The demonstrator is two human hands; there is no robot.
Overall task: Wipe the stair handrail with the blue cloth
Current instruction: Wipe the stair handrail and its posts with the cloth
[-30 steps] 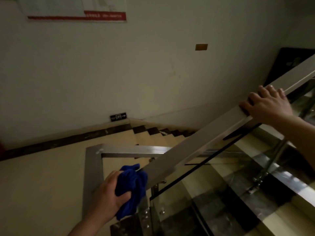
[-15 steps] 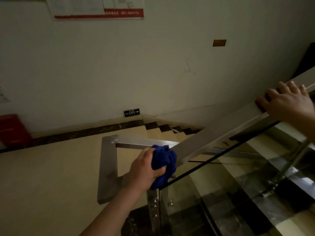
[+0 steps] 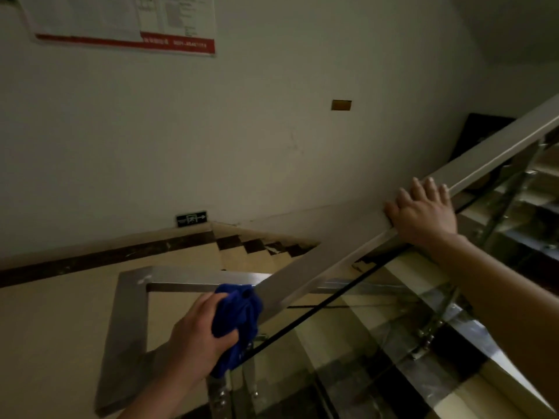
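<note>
Since 1 second ago the left hand (image 3: 193,337) has carried the blue cloth (image 3: 237,322) up the handrail (image 3: 348,243) toward 1 o'clock, while the right hand (image 3: 423,213) has flattened, its fingers (image 3: 429,187) now straighter across the rail.

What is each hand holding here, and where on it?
The left hand grips the bunched blue cloth by its near side. The right hand lies over the handrail, partway up.

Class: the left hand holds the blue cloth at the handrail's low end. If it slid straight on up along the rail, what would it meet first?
Probably the right hand, which rests on the handrail higher up; the rail between it and the blue cloth in the left hand looks bare.
</note>
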